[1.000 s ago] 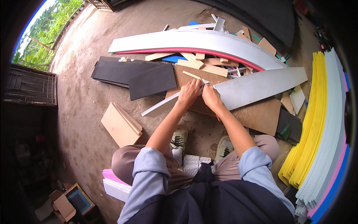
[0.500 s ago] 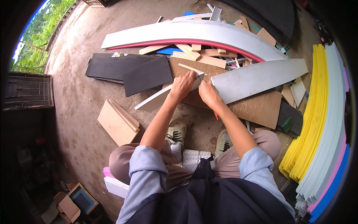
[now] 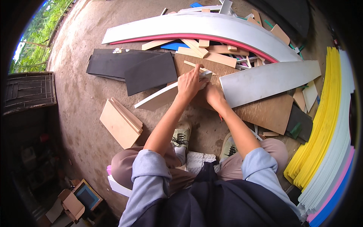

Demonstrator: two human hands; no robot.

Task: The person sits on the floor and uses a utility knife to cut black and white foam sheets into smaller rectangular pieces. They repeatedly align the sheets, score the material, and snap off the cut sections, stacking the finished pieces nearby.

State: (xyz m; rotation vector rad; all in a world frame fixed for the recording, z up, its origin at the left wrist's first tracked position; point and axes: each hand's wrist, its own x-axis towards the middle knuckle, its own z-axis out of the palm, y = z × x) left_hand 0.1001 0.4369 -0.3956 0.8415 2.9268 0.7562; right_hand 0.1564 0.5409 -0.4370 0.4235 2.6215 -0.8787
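My left hand (image 3: 189, 83) grips the upper end of a white foam board (image 3: 159, 97), which slants down to the left with its long edge turned up. Close against that end, my right hand (image 3: 213, 95) is closed around a knife; only a red bit of its handle (image 3: 221, 118) shows below the fist, and the blade is hidden. Both hands are above a brown wooden board (image 3: 268, 113). A thin tan strip (image 3: 194, 66) lies just beyond my left hand. To the right, a large white tapered sheet (image 3: 268, 81) rests on the wooden board.
Black sheets (image 3: 149, 72) lie at the left, near tan foam pieces (image 3: 121, 123) on the floor. A long curved white sheet (image 3: 189, 28) with a red layer spans mixed offcuts (image 3: 223, 59). Yellow sheets (image 3: 319, 128) are stacked at the right. My shoes (image 3: 181, 138) flank a white block (image 3: 196, 162).
My left hand has turned more upright on the white board, with its index finger raised. My right hand has shifted slightly, and the blade seen between the hands is now hidden. The view has moved slightly.
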